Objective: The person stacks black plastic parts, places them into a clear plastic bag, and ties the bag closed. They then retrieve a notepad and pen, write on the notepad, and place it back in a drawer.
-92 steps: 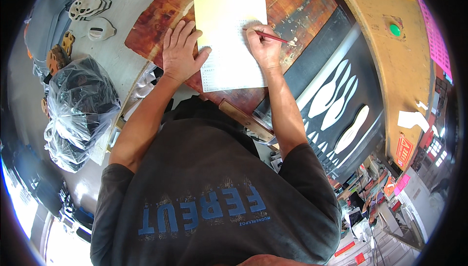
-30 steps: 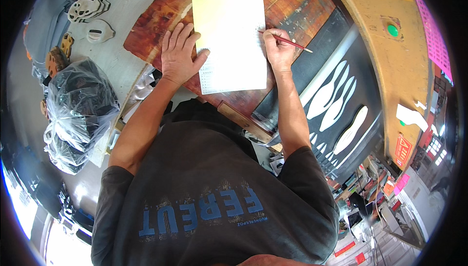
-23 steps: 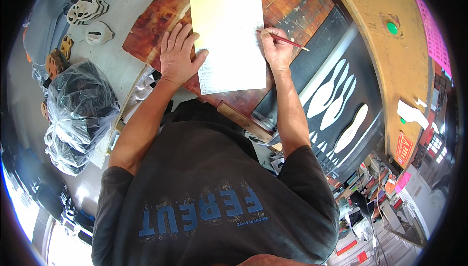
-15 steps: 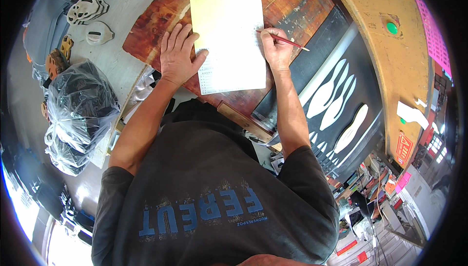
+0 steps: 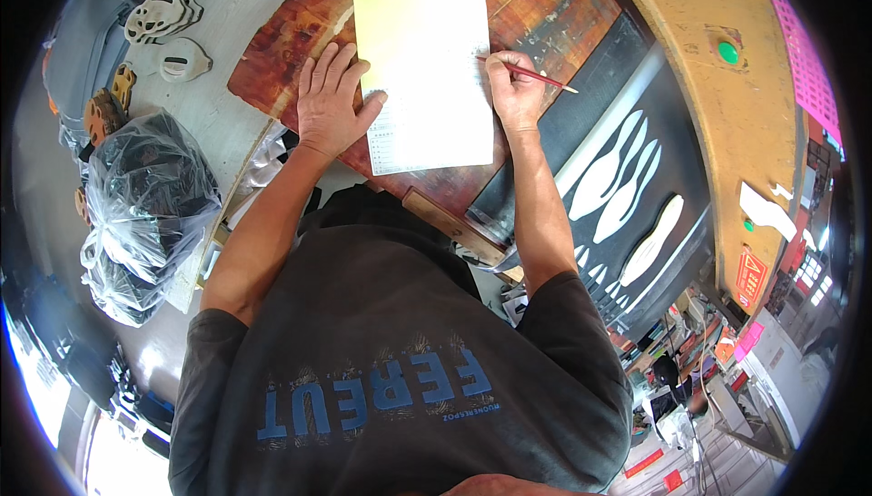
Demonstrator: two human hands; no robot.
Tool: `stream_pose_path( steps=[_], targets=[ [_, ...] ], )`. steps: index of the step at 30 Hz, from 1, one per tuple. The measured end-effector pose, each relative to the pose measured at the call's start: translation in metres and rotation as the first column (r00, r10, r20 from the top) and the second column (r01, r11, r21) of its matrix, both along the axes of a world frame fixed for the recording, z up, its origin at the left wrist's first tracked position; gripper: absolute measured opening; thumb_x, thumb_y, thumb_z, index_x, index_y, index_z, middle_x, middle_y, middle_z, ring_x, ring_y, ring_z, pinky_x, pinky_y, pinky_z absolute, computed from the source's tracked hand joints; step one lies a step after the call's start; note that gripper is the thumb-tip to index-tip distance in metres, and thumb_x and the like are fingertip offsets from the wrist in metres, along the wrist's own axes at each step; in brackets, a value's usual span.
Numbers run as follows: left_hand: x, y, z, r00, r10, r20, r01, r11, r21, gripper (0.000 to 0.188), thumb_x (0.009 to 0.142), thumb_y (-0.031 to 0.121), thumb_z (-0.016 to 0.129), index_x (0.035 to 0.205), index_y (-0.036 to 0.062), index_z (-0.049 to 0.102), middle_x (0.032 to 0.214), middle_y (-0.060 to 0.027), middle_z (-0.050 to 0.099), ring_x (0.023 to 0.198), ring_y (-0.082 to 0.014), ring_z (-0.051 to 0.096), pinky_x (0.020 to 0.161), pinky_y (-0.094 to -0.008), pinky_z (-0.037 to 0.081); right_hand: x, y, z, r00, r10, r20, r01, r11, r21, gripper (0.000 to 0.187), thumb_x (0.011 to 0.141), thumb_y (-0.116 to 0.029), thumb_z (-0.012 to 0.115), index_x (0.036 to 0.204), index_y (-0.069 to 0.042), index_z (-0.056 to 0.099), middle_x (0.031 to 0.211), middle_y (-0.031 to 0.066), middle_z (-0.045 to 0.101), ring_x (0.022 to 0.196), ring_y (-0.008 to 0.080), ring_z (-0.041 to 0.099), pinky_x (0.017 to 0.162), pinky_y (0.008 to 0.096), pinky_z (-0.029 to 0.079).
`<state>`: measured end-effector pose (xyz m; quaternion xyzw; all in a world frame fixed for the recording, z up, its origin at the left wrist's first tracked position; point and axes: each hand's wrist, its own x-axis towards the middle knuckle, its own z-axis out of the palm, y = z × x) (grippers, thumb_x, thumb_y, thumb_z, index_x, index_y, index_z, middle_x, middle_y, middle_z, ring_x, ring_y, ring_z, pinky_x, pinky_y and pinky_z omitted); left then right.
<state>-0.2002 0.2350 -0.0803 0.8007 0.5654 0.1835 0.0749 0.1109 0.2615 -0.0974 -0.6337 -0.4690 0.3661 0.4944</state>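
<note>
A sheet of paper (image 5: 422, 60), pale yellow at its far end and glaring white nearer me, lies on a reddish-brown worn board (image 5: 282, 69). My left hand (image 5: 336, 101) rests flat on the sheet's left edge, fingers spread and thumb on the paper. At the right edge, my right hand (image 5: 516, 92) grips a dark red pen or pencil (image 5: 541, 77). Its pale end sticks out to the right, and its other end is over the sheet. Glare hides most of the print on the paper.
Left of the board, pale slotted cut-outs (image 5: 186, 60) lie on a grey table beside a clear plastic bag of dark material (image 5: 150, 205). On the right are a dark surface with white sole-like shapes (image 5: 618, 192) and a yellow machine beam (image 5: 718, 87) with a green button (image 5: 728, 52).
Both hands keep their places on the paper, and the pen stays in my right hand. The whole view has shifted very slightly.
</note>
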Motion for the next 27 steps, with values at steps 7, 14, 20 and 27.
stream_pose_path(
  steps=[7,14,20,27],
  targets=[
    [-0.001,0.0,0.0,1.0,-0.005,0.024,0.005,1.0,0.014,0.054,0.094,0.048,0.073,0.134,0.0124,0.066,0.157,-0.0111,0.053,0.154,-0.0321,0.04,0.128,-0.0546,0.023,-0.022,-0.015,0.02,0.992,0.123,-0.027,-0.121,0.989,0.084,0.009,0.099,-0.008,0.071,0.102,0.0,0.071,0.096,0.003,0.071,0.086,0.0096,0.064,0.08,0.0271,0.054],
    [-0.001,0.0,0.0,0.999,0.005,0.036,-0.006,1.0,0.016,0.053,0.093,0.046,0.075,0.133,0.0132,0.066,0.157,-0.0108,0.054,0.153,-0.0326,0.041,0.127,-0.0556,0.025,-0.046,-0.011,0.01,0.997,0.079,0.018,-0.079,0.997,0.022,0.012,0.094,-0.013,0.077,0.101,-0.003,0.078,0.089,0.0049,0.077,0.078,0.0093,0.069,0.072,0.0268,0.057],
    [-0.001,-0.001,0.001,0.999,0.0,0.037,-0.001,1.0,0.027,0.053,0.093,0.046,0.075,0.133,0.0136,0.066,0.156,-0.0108,0.054,0.153,-0.0326,0.041,0.127,-0.0555,0.025,-0.046,-0.013,0.013,0.981,0.138,0.14,-0.147,0.987,0.06,0.015,0.097,-0.012,0.074,0.101,0.002,0.075,0.088,0.0034,0.074,0.08,0.0103,0.066,0.074,0.028,0.056],
    [-0.001,0.0,0.0,0.999,-0.001,0.037,0.001,1.0,0.022,0.053,0.093,0.047,0.075,0.133,0.0134,0.066,0.157,-0.0113,0.053,0.153,-0.0331,0.04,0.127,-0.0554,0.025,-0.049,-0.013,0.016,0.979,0.139,0.147,-0.147,0.988,0.045,0.016,0.097,-0.014,0.075,0.102,0.001,0.076,0.091,0.0059,0.076,0.083,0.0124,0.068,0.077,0.0296,0.057]
  ],
)
